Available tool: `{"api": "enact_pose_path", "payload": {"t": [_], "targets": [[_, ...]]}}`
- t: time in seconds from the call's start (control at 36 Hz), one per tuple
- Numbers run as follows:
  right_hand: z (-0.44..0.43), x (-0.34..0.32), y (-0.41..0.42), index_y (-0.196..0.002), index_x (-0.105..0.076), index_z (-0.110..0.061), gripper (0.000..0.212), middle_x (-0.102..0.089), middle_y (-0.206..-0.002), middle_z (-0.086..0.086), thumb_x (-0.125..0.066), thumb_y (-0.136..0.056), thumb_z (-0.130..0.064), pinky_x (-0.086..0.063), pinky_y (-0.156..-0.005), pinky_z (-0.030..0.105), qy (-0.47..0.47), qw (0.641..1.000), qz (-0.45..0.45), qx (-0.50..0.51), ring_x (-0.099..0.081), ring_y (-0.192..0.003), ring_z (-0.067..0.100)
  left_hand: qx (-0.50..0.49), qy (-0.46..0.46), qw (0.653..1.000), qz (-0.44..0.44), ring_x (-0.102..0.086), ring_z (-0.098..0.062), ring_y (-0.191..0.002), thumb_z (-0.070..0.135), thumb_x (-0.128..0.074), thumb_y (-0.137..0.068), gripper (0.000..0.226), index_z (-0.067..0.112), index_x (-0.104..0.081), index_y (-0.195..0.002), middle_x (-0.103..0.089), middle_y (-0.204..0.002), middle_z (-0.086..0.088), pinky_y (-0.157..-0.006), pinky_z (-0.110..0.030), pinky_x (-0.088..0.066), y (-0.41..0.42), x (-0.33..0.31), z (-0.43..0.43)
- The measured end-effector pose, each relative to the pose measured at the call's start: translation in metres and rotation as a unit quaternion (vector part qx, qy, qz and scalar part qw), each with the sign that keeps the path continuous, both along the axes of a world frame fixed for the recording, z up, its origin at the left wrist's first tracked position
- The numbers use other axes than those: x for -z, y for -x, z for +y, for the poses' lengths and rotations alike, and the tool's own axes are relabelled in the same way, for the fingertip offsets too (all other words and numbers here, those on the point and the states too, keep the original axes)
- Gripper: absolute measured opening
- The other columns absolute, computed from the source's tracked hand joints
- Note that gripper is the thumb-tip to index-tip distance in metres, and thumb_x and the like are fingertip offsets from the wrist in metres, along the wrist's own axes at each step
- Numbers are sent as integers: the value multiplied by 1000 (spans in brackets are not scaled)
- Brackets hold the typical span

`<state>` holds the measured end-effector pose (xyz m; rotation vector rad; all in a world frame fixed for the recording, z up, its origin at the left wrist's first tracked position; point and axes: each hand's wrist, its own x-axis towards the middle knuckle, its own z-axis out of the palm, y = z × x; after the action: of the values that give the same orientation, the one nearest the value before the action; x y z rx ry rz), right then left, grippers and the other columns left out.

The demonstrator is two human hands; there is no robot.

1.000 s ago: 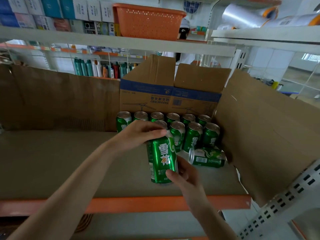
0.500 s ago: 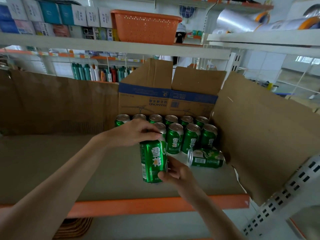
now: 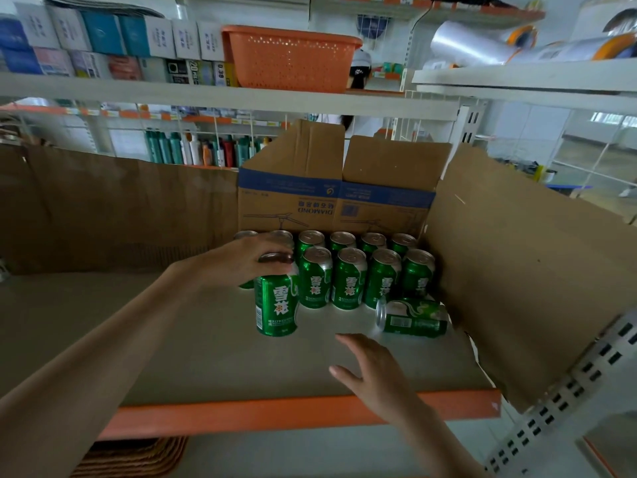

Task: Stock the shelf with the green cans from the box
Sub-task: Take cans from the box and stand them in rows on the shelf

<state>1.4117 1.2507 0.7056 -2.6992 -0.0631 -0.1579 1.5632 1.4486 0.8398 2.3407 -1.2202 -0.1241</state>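
1. The left grip [image 3: 251,267] is clamped from above on the lid end of a green can [image 3: 277,305], with the fingers curled over its rim. The can is upright, and its base looks to be on the shelf [image 3: 165,339], though I cannot confirm contact.
2. The right grip [image 3: 372,370] is at 5 o'clock from that can. Its fingers are apart and spread, and it holds nothing. It hovers over the shelf near the orange front edge.
3. The front row [image 3: 348,281] stands at 2 o'clock, just beside the can: four upright cans side by side. The can is a little nearer the shelf edge than they are, so I judge it to be the row's fifth, placed at the left end but not yet lined up.
4. The back row [image 3: 358,240] stands from 12 to 1 o'clock, touching the box behind it. Six lids show, the leftmost ones partly hidden by the left grip.
5. A fallen can [image 3: 412,317] lies on its side at 3 to 4 o'clock, in front of the right end of the front row, with its lid towards 9 o'clock. It has yet to be stood up.
6. The box [image 3: 331,201] stands behind the back row at 12 o'clock with its flaps up. Its inside is hidden, so I cannot tell how many cans remain.
7. As I judge it, ten cans are placed, one is being set down and one needs righting. The shelf runs on towards 9 o'clock with room for more, so the stocking is under way and not finished.
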Motion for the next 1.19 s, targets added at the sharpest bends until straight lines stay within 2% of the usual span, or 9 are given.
{"api": "enact_pose_path", "payload": {"t": [0.08,0.17,0.36,0.5,0.72,0.83,0.97,1.08,1.19], "targets": [[-1,1,-2,-148,-21,-22,84,-32,-150,-6,-23,-80,-70,-19,-109,18,41,999,24,5,-30,-136,8,-23,-9,1000,-9,-51,10,-89,28,-55,-91,31,9,-62,-115,-50,-91,16,-74,-3,-37,-7,3,3],[-1,3,-4,-150,-17,-21,109,-27,-152,-4,4,-56,-74,-17,-112,22,78,996,42,2,-25,-139,11,-34,-23,999,-19,-53,-11,-94,31,-58,-90,29,13,-64,-112,-52,-92,8,-78,-16,-41,-13,8,5],[-5,30,-19,-150,-18,-19,127,-15,-158,2,23,-48,-82,-13,-116,34,110,992,67,5,-12,-145,18,-44,-41,998,-36,-52,-18,-89,32,-59,-90,27,9,-65,-102,-51,-87,-3,-82,-36,-46,-25,20,5],[-5,39,-22,-107,-70,-20,88,-69,-111,0,5,-91,-63,-55,-78,31,132,988,70,39,-67,-102,17,-38,-41,998,-39,-49,-14,-84,30,-59,-90,26,8,-63,-103,-46,-81,11,-77,-30,-42,-36,31,-1],[-7,42,-20,-103,-70,-25,76,-69,-109,-5,-4,-93,-61,-56,-76,29,125,990,48,54,-67,-100,12,-45,-57,997,-31,-54,-16,-98,26,-61,-89,28,13,-60,-114,-55,-102,6,-84,-31,-43,-58,45,-10],[-8,40,-20,-129,-56,-18,104,-52,-138,3,14,-76,-74,-40,-102,41,133,990,36,41,-48,-129,20,-58,-46,997,-17,-51,-19,-116,21,-60,-91,40,10,-53,-129,-53,-130,-5,-93,-24,-38,-60,47,-18],[-5,36,-19,-139,-44,-17,96,-37,-149,3,-4,-74,-75,-25,-112,40,118,992,42,16,-31,-139,20,-61,-42,997,-19,-43,-20,-128,21,-59,-91,46,12,-47,-135,-44,-142,-5,-96,-19,-31,-69,52,-25],[-7,36,-19,-109,-68,-24,71,-66,-117,-4,-19,-84,-68,-54,-84,34,112,991,66,42,-64,-107,13,-63,-30,998,-11,-35,-22,-134,18,-60,-90,48,11,-47,-135,-38,-146,-8,-107,-24,-25,-75,56,-28],[-6,42,-20,-102,-69,-27,57,-69,-108,-7,-33,-75,-62,-57,-76,29,129,991,28,30,-67,-99,11,-62,-22,997,-27,-33,-21,-136,15,-62,-89,48,7,-48,-134,-36,-146,-10,-103,-17,-19,-82,59,-32]]}}
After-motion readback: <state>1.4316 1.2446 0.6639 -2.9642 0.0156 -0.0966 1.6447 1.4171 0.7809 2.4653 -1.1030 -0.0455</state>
